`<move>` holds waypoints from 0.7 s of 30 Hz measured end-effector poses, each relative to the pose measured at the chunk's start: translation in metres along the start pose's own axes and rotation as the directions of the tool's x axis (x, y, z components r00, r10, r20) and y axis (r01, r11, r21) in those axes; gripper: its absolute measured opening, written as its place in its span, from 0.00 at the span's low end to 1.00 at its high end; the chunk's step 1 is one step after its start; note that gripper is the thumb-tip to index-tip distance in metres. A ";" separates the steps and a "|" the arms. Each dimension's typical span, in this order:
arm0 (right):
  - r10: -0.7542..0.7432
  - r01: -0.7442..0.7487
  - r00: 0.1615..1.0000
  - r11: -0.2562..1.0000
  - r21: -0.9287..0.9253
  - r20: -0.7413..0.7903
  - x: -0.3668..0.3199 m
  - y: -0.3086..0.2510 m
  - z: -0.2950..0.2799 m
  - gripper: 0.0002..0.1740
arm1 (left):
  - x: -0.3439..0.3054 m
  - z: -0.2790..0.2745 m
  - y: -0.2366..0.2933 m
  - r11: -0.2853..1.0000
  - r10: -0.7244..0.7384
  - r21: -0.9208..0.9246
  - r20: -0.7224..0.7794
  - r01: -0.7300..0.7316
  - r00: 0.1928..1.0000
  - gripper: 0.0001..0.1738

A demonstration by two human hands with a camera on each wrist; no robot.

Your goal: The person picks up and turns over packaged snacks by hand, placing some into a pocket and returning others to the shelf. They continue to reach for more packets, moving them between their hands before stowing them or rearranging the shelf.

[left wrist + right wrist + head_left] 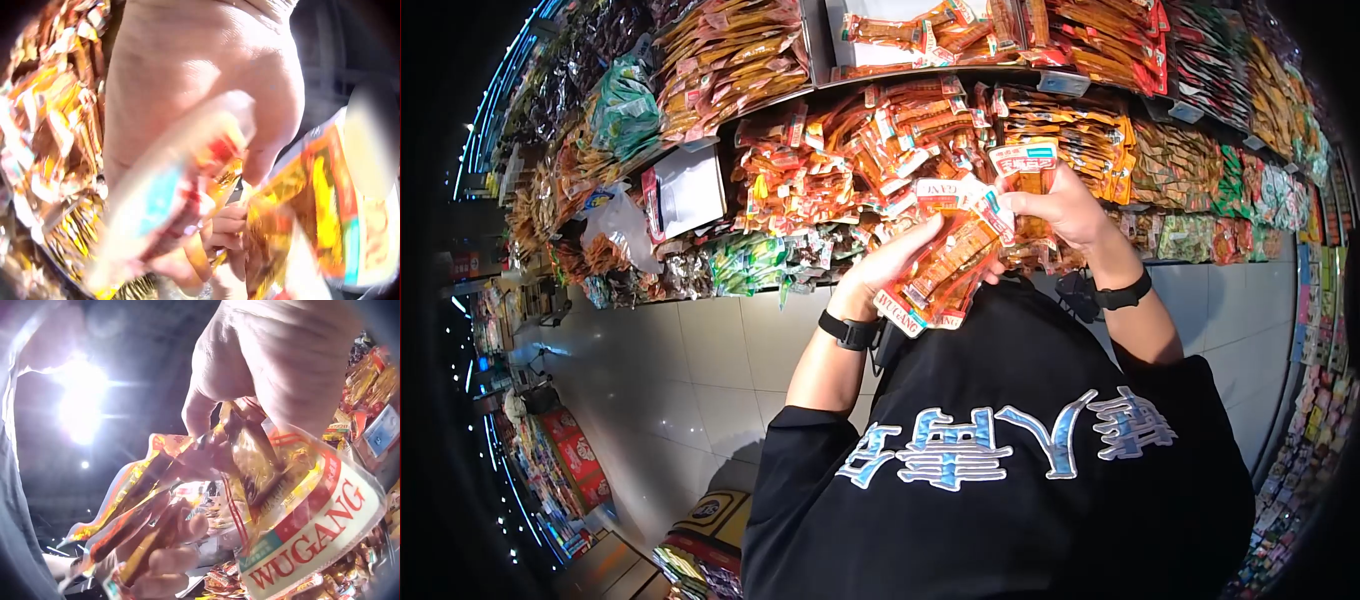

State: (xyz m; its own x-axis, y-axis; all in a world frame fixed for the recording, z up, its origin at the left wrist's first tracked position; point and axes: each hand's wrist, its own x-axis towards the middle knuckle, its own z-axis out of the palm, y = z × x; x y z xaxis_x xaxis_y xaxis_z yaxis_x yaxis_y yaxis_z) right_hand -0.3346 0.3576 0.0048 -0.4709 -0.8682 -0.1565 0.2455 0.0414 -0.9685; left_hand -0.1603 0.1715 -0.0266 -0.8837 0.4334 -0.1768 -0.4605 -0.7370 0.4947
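My left hand [872,272] grips a small fan of clear-windowed snack packets [950,262] with brown contents and white ends lettered WUGANG, its thumb lying across the front one. Beside it, my right hand [1075,210] pinches another packet [1025,158] of the same look, its top end pointing up toward the shelf. The two hands are close together in front of the chest, over the lower shelf's edge. In the right wrist view, a WUGANG packet [309,528] hangs beneath the right hand, and the left fingers [165,562] curl round packets lower left. Packets partly cover the left palm [206,81] in the left wrist view.
Tiered store shelves hold heaped red-orange packets [900,130], with green packets [748,262] at the lower left. A white box [690,195] and a clear plastic bag [622,228] stand to the left. Price tags [1063,84] line the shelf edge. Tiled floor [710,340] lies below.
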 end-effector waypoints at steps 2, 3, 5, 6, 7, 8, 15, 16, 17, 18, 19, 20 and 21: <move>-0.005 0.005 1.000 1.000 0.006 0.013 -0.001 0.006 0.002 0.10 | 0.004 0.002 -0.012 0.981 0.111 0.153 0.044 -0.117 0.993 0.42; 0.000 -0.001 1.000 1.000 0.019 0.020 0.000 0.009 0.005 0.10 | 0.003 0.008 -0.014 0.976 0.118 0.185 0.013 -0.118 0.993 0.39; -0.037 0.038 0.999 0.999 -0.038 0.023 0.001 0.009 0.009 0.07 | 0.003 0.011 -0.018 0.978 0.101 0.189 -0.077 -0.085 0.992 0.32; -0.009 0.009 1.000 0.999 0.042 0.012 0.003 0.008 0.011 0.10 | 0.002 0.013 -0.017 0.975 0.136 0.188 -0.102 -0.115 0.985 0.30; 0.020 -0.020 1.000 0.992 0.122 0.001 0.004 0.007 0.014 0.14 | 0.001 0.017 -0.016 0.972 0.170 0.186 -0.125 -0.145 0.977 0.29; 0.053 -0.050 0.999 0.978 0.200 -0.010 0.005 0.006 0.016 0.19 | 0.000 0.020 -0.017 0.968 0.201 0.183 -0.147 -0.173 0.968 0.28; -0.024 -0.052 0.986 0.893 0.447 0.163 -0.005 0.005 0.003 0.26 | -0.013 0.033 -0.017 0.943 0.317 0.196 -0.269 -0.271 0.909 0.27; -0.055 -0.042 0.978 0.890 0.454 0.200 -0.006 0.005 0.002 0.27 | -0.013 0.033 -0.017 0.938 0.335 0.180 -0.261 -0.295 0.905 0.25; -0.056 -0.045 0.977 0.886 0.461 0.204 -0.008 0.005 0.001 0.28 | -0.012 0.034 -0.017 0.924 0.371 0.200 -0.257 -0.327 0.892 0.25; -0.057 -0.050 0.976 0.882 0.468 0.211 -0.009 0.005 0.001 0.29 | -0.012 0.035 -0.018 0.921 0.385 0.180 -0.276 -0.346 0.881 0.26; -0.058 -0.054 0.974 0.879 0.474 0.218 -0.011 0.006 0.001 0.30 | -0.011 0.035 -0.018 0.916 0.395 0.198 -0.291 -0.349 0.871 0.26; -0.060 -0.054 0.972 0.881 0.470 0.225 -0.013 0.005 0.001 0.31 | -0.011 0.034 -0.019 0.910 0.407 0.218 -0.307 -0.353 0.860 0.27; -0.062 -0.055 0.971 0.883 0.465 0.232 -0.015 0.003 0.001 0.31 | -0.009 0.035 -0.018 0.905 0.414 0.240 -0.311 -0.351 0.856 0.27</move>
State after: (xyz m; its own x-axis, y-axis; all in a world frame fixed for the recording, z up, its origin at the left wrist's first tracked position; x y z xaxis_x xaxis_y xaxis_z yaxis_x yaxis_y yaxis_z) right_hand -0.3259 0.3706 0.0045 -0.2755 -0.9602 -0.0468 0.6370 -0.1459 -0.7570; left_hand -0.1409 0.1992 -0.0045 -0.9728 -0.0953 -0.2112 -0.0870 -0.6947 0.7140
